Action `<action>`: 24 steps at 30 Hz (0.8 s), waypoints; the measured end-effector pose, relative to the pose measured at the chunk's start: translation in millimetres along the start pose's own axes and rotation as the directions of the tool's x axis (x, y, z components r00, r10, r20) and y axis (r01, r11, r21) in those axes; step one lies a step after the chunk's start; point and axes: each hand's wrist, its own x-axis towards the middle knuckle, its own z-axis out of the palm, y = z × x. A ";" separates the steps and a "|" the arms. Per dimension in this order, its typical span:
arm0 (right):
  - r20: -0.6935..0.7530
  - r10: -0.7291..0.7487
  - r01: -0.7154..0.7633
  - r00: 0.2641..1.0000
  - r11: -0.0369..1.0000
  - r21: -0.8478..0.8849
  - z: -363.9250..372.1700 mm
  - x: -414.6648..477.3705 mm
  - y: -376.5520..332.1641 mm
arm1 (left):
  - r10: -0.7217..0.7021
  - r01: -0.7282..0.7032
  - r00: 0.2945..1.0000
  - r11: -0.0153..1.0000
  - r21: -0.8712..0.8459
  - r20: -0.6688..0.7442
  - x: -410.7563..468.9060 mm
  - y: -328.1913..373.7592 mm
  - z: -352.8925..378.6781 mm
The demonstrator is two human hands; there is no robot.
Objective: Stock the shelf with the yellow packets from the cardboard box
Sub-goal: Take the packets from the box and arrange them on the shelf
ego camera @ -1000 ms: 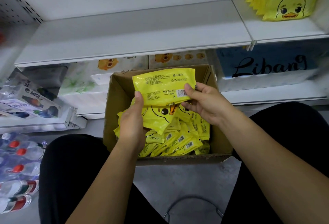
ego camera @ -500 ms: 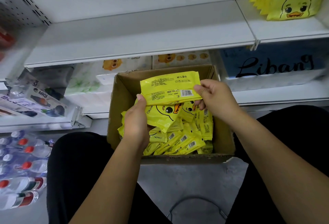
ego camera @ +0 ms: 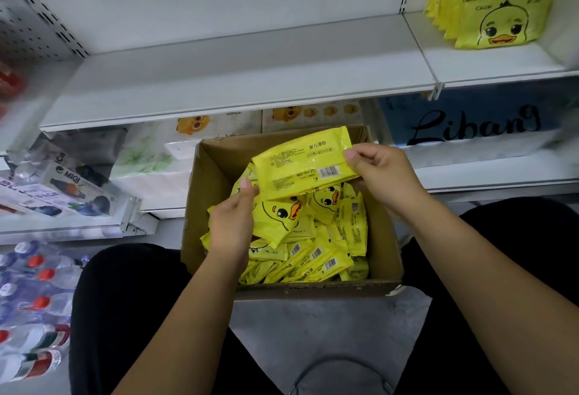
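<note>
white shop shelf beyond hands. yellow packet between hands, above cardboard box. left hand pinches near corner, right hand pinches far end. likely light, soft, slick film: grip ends.

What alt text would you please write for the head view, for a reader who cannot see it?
A person's left hand and right hand hold one yellow packet, barcode side up, above an open cardboard box full of similar packets. More duck-faced packets stand on the white shelf at upper right.
</note>
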 end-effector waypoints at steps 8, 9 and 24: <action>-0.004 -0.231 0.231 0.973 0.972 0.045 -1.2 -3.9 -9.3 | 0.136 -0.136 0.991 0.990 0.031 -0.002 -20.2 26.6 32.2; 0.057 -0.259 0.259 0.964 0.966 0.020 0.4 -7.7 -4.8 | 0.123 -0.123 0.992 0.992 -0.001 0.035 -22.7 31.1 39.9; 0.197 -0.254 0.248 0.947 0.967 0.057 -55.7 19.8 11.6 | 0.066 -0.022 0.970 0.983 -0.183 0.236 3.0 30.3 94.3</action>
